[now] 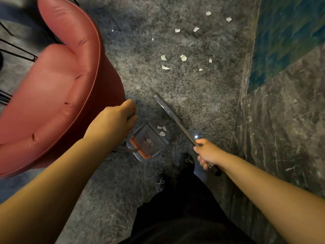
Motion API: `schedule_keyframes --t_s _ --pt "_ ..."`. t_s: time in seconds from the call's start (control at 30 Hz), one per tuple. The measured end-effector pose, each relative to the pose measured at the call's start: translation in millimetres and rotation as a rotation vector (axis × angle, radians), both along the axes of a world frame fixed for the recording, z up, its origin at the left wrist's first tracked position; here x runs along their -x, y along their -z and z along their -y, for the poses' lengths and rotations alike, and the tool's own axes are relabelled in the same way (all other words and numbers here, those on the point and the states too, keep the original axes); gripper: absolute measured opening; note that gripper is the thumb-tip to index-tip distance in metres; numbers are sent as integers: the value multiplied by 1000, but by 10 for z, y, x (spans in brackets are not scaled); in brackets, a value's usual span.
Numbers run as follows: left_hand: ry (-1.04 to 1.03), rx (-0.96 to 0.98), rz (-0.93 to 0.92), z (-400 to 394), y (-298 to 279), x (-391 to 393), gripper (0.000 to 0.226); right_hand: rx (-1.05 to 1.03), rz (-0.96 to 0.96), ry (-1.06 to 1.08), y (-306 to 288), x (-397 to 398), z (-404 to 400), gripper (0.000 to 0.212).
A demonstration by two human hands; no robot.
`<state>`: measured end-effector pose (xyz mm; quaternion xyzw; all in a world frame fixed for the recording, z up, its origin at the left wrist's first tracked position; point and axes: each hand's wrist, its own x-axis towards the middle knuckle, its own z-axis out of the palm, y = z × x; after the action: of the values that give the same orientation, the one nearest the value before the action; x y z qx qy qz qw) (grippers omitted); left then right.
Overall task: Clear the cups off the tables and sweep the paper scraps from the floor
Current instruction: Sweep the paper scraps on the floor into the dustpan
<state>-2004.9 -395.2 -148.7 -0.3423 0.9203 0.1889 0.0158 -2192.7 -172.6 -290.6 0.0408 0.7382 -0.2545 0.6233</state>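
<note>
Carpet, grey and shaggy, spreads under me, and my 2 arms reach down over it. My left hand is curled round the top of the dustpan handle, just beside the edge of the pink armchair. The dustpan stands on the carpet below that hand, grey with an orange comb strip along its near edge. Inside its tray lie 3 small white paper scraps close together near the far lip, and 1 more crumpled bit sits next to the comb.

My right hand grips the broom handle near its black end cap, fingers wrapped round it and thumb laid along the shaft. The shaft runs up and to the left from my fist, past the right side of the dustpan; its far end is blurred, so I cannot tell how the head meets the carpet.

Farther ahead, well apart from the dustpan, loose paper scraps are scattered over the carpet: a nearer cluster of about 6 and a farther spread of about 4. To the right the carpet ends at a dark marble floor. My black shoes with small white bows show below the dustpan.
</note>
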Motion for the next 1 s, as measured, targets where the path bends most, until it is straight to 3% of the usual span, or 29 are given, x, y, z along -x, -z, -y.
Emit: schedule_keyframes --t_s 0.17,0.37,0.6,0.8,1.0 --pt "2 27 -10 -54 60 -50 21 -27 64 -76 160 -212 78 39" --pt "-3 27 6 -177 82 -157 21 -54 185 -56 -45 -394 -165 34" --pt "-67 19 -13 -162 10 -234 23 2 111 -58 -350 -453 -346 35" --pt "-65 28 -8 -200 11 -158 23 -2 -7 -196 -112 -391 -33 47" --pt "-66 33 -11 -212 22 -165 22 -27 98 -156 -33 -481 -8 41"
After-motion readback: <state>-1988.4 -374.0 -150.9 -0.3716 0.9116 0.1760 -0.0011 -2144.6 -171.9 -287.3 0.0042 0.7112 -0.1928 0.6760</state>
